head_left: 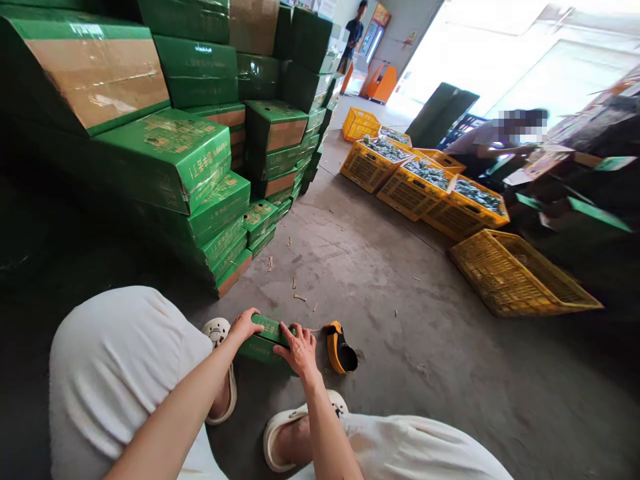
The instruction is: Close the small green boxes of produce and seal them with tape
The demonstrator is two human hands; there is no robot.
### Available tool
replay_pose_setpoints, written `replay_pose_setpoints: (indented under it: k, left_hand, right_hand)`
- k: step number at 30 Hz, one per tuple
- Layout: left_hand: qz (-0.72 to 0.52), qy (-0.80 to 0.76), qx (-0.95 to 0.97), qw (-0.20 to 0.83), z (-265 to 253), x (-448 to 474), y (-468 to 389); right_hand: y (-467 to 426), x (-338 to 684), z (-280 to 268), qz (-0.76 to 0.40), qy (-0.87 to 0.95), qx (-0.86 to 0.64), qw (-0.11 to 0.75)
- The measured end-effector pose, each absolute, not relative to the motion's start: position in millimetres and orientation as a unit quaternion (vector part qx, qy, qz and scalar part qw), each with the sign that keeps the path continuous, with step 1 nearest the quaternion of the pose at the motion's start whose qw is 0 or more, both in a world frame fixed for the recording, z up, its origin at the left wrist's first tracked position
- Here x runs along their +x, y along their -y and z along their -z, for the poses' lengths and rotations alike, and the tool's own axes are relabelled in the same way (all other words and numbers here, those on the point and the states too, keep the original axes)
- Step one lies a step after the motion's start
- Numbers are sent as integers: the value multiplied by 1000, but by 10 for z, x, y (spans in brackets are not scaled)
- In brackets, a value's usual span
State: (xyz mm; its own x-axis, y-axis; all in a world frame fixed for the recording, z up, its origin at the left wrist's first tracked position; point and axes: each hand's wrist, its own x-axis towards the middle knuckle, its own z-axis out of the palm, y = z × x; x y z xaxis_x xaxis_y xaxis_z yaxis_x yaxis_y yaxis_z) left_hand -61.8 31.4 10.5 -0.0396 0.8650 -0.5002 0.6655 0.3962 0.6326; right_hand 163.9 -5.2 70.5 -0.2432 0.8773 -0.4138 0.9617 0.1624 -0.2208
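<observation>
Between my feet, a small green cardboard box (265,359) with pale printing stands on the floor. A dark gap runs along its top, beside a printed flap. My left hand (245,327) grips the left end of the top, thumb over the flap. My right hand (301,350) is closed over the right end, its fingers bent against the edge. The box's contents are hidden. Just right of my right hand, an orange-and-black tape dispenser (342,348) lies on the concrete.
Stacked green cartons (210,207) rise on the left. Yellow crates (407,193) filled with greyish bundles stand at the right, near a crouching person (493,137). One yellow crate (520,273) sits tilted-looking closer by. Scraps (300,297) litter the floor. Another person (354,37) stands far back.
</observation>
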Motion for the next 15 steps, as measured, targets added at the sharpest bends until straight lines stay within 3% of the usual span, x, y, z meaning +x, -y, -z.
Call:
replay_pose_setpoints:
  k: [8, 15]
  left_hand:
    - [-93, -687, 631, 347, -191, -279, -35]
    - [40, -583, 770, 254, -128, -34, 358]
  right_hand:
    - [153, 1578, -352, 188, -745, 627, 127]
    - [167, 1645, -443, 202, -764, 594, 152]
